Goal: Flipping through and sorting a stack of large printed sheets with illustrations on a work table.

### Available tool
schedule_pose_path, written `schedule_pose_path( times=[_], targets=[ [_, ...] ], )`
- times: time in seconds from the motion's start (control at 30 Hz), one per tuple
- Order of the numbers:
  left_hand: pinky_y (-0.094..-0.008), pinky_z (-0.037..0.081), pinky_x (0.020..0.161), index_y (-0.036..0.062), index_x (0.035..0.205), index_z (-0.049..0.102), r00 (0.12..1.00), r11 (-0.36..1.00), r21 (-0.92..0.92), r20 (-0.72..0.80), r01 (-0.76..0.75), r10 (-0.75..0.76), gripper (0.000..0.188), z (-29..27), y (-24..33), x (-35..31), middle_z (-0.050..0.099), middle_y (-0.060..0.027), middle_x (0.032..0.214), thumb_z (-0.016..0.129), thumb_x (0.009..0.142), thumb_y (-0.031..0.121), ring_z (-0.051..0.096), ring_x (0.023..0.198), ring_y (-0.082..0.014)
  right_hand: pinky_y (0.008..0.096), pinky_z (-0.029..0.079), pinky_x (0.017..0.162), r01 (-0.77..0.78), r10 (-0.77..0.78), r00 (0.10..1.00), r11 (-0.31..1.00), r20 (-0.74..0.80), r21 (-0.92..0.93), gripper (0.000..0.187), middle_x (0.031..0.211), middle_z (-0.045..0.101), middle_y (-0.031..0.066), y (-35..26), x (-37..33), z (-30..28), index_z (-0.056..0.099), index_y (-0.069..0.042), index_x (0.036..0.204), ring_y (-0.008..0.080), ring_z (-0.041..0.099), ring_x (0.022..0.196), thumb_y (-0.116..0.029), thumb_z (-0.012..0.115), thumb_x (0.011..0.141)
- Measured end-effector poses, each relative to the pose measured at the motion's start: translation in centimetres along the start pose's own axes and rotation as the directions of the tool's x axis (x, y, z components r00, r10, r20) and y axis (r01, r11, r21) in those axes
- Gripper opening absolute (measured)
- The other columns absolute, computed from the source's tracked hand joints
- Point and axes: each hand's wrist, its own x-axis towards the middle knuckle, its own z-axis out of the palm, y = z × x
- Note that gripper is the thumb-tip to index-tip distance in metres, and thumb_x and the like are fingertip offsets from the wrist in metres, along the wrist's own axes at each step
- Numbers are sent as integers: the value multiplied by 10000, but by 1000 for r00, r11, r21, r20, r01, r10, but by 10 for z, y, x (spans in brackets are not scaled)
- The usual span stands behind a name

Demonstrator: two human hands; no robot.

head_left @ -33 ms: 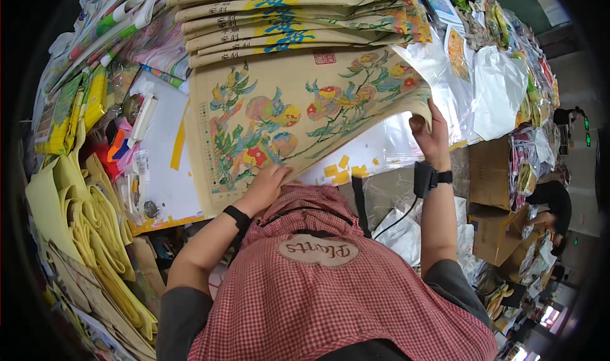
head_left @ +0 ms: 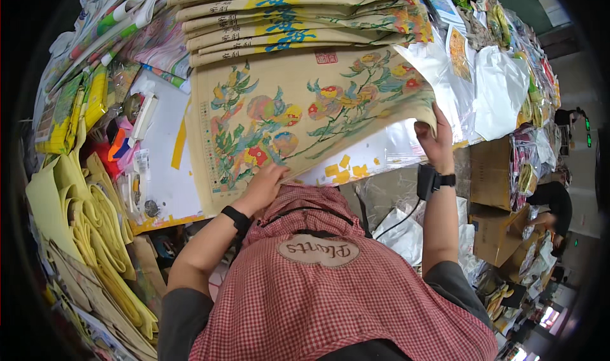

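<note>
A beige printed cross-stitch cloth [head_left: 254,126] with peaches, flowers and leafy branches lies spread over the white table. My left hand [head_left: 264,184] is at its near edge, fingers closed on the cloth by the lower middle. At the right, my right hand [head_left: 436,140] holds the near right corner, which is lifted and curls over the fingers. Between the two hands the cloth's edge runs slantwise, raised off the table. Behind it, several folded layers of similar beige cloth [head_left: 254,36] with blue and yellow print are stacked, overlapping its far edge.
White table [head_left: 166,193] shows at the left, with yellow tape scraps [head_left: 343,169] along its front edge. Yellow folded cloth [head_left: 95,227] hangs at the left. Clear plastic bags [head_left: 499,91] and cardboard boxes [head_left: 489,170] stand at the right. Another person [head_left: 551,202] bends over farther right.
My right hand has shifted slightly right and toward me, drawing the cloth's corner along. The left hand stays nearly in place at the near edge.
</note>
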Motion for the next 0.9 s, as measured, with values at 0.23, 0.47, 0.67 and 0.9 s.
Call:
schedule_pose_path(
  times=[0.23, 0.47, 0.67, 0.9],
  targets=[
    [-344, 426, 631, 60, 884, 565, 963, 938, -218, 89, 268, -254, 232, -67, 37, -10, 512, -81, 741, 675, 680, 73, 533, 699, -257, 239, 433, 599, 57, -57, 998, 998, -18, 16, 234, 871, 616, 47, -1, -56, -96, 553, -42, 1013, 124, 552, 681, -235, 467, 912],
    [-348, 420, 587, 48, 810, 551, 994, 999, 27, -103, 35, -32, 202, -125, 65, -12, 487, -101, 725, 672, 650, 68, 515, 661, -272, 326, 441, 860, 312, -529, 849, 478, 14, -821, 534, 1186, 517, 87, 25, -54, -113, 313, -53, 1335, 204, 513, 1044, -205, 529, 871],
    [-376, 430, 622, 47, 811, 539, 804, 877, 480, -528, 17, 273, 252, -214, 88, 33, 506, -116, 771, 576, 583, -55, 526, 750, -308, 313, 423, 907, 216, -443, 896, 382, 27, -899, 356, 1094, 576, 99, -20, 8, -65, 532, 14, 1119, 154, 543, 982, -65, 637, 789],
    [-354, 429, 578, 62, 848, 611, 578, 705, 708, -563, -30, 591, 243, -248, 174, 0, 537, -90, 720, 645, 608, 40, 521, 638, -266, 345, 483, 851, 786, -712, 583, 373, 391, -493, 279, 1111, 532, 179, -62, -31, 16, 498, 37, 1089, 240, 554, 978, -121, 520, 860]
  ],
)
